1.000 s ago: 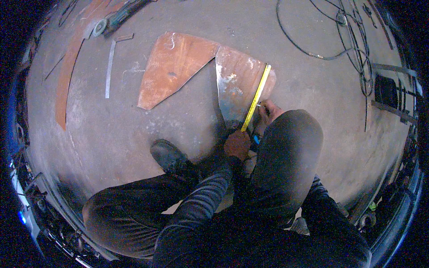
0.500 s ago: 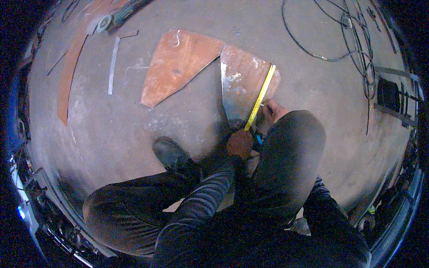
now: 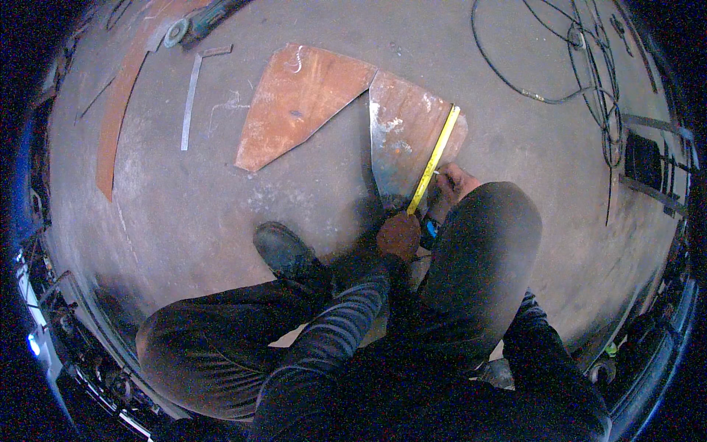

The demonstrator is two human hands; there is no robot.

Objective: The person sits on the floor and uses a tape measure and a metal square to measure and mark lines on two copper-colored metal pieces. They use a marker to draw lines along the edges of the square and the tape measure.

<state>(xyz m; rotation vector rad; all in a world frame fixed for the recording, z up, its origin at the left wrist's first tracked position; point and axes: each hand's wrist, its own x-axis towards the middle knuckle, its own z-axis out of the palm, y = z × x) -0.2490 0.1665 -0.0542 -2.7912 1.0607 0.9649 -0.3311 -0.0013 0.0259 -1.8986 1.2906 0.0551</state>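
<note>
My left hand [image 3: 398,234] is closed on the lower end of a yellow tape measure [image 3: 442,140], extended across the right-hand rusty steel plate [image 3: 401,136]. My right hand [image 3: 454,184], partly hidden behind my right knee, pinches a small, thin white marker [image 3: 437,172] at the tape's right edge. A blue object [image 3: 431,229] shows just below, too hidden to make out fully. The other angular rust-orange plate [image 3: 294,107] lies to the left, its corner at the top of the first.
An angle grinder [image 3: 193,29] lies at upper left beside a long rusty strip [image 3: 118,147] and a metal square [image 3: 190,103]. Coiled cables [image 3: 534,94] lie upper right, near a dark metal frame [image 3: 648,162]. My boot [image 3: 283,247] rests on the concrete floor [image 3: 184,228].
The plates, tape and both hands appear slightly farther right, and the upper floor items slightly higher, as the view shifts. My hands keep their grip and place along the tape.
</note>
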